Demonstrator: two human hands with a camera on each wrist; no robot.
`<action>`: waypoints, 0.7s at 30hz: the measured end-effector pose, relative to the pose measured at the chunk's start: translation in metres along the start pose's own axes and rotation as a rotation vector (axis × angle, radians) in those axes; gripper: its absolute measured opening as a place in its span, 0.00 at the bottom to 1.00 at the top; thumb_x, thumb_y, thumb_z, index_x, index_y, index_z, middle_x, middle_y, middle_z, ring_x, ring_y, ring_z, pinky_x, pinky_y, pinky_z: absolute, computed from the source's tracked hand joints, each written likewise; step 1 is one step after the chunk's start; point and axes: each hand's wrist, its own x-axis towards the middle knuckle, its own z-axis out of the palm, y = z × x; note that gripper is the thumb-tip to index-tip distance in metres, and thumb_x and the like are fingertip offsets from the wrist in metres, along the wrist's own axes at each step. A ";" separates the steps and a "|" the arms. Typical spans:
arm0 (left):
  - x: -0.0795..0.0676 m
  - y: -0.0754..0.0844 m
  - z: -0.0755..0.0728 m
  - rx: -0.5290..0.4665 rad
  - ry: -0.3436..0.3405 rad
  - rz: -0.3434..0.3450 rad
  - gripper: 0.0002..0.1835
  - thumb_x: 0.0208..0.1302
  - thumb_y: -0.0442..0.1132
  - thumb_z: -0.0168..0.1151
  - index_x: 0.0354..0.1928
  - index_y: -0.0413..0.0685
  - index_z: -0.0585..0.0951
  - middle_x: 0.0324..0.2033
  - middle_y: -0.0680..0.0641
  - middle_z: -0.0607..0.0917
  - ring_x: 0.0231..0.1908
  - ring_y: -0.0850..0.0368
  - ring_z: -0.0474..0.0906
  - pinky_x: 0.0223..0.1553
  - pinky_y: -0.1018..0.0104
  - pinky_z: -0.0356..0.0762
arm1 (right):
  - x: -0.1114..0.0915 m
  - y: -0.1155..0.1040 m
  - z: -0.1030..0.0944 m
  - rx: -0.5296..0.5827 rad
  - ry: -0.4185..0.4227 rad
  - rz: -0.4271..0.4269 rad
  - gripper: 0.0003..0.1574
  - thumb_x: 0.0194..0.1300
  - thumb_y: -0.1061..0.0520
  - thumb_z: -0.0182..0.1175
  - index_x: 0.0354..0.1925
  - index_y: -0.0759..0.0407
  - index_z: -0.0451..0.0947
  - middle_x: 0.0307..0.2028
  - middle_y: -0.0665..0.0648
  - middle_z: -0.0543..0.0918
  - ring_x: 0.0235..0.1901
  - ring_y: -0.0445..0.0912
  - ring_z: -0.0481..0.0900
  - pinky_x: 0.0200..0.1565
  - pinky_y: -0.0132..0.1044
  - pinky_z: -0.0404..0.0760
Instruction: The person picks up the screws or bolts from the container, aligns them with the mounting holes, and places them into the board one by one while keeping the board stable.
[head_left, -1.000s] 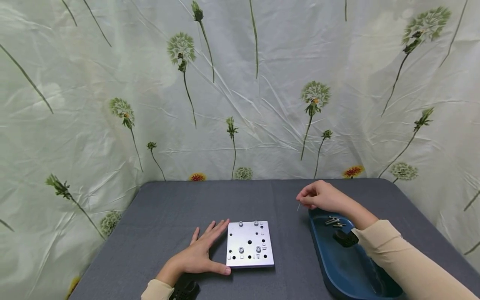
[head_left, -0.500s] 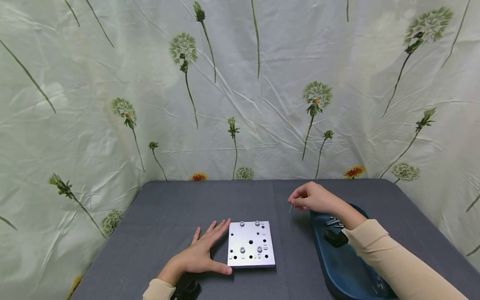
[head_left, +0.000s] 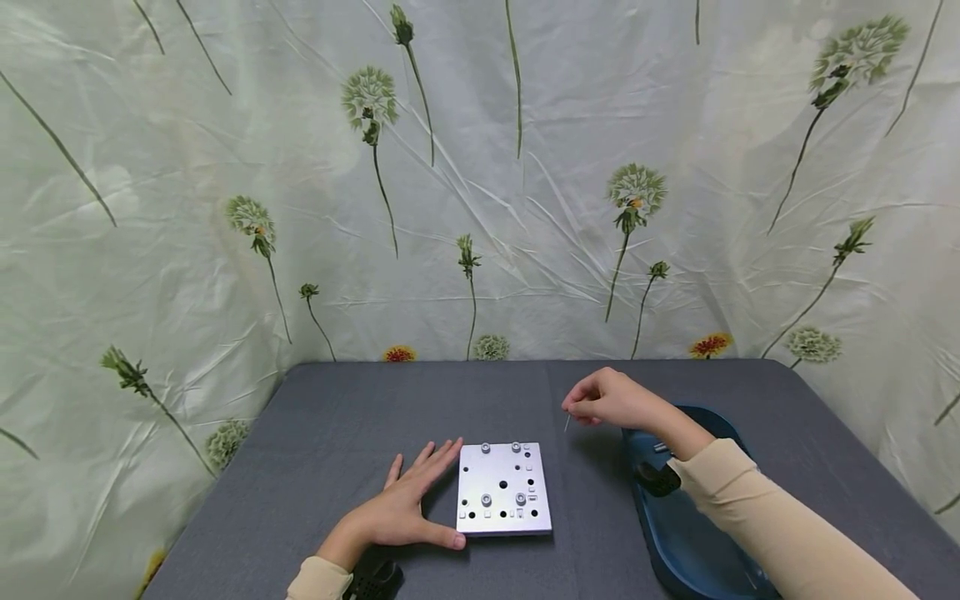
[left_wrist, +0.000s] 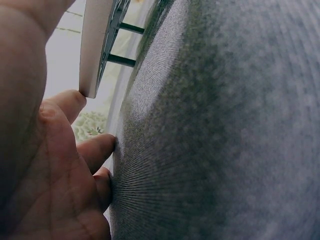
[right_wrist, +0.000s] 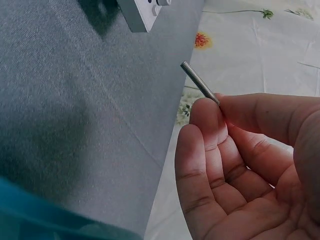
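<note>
A silver metal plate [head_left: 483,477] with holes and several socket-head screws lies in the middle of the table. My left hand [head_left: 405,507] is spread along its left side, thumb at the near corner and index fingertip at the far one. From the left wrist, screw shanks [left_wrist: 121,60] stick out beneath the plate [left_wrist: 95,45], and the other fingertips reach down to the cloth. To the right of the plate, my right hand [head_left: 609,402] pinches a thin threaded screw [right_wrist: 200,83] between thumb and fingertips, threaded end pointing down in the head view. Its upper end is hidden by the fingers.
A blue tray [head_left: 686,537] stands at the right under my right forearm, with metal pieces [head_left: 661,447] partly showing inside. Grey cloth [head_left: 420,400] covers the table. Behind its far edge hangs a flower-patterned curtain [head_left: 525,250].
My right hand has moved left from over the tray's far end toward the plate, carrying the screw. The left hand and the plate have kept their places.
</note>
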 end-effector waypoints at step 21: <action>-0.001 0.000 0.000 -0.002 0.004 -0.001 0.69 0.51 0.61 0.85 0.88 0.64 0.51 0.87 0.44 0.52 0.87 0.33 0.35 0.74 0.18 0.18 | 0.017 -0.012 0.025 0.055 -0.094 -0.045 0.13 0.77 0.59 0.64 0.48 0.68 0.90 0.30 0.56 0.89 0.29 0.41 0.79 0.37 0.36 0.80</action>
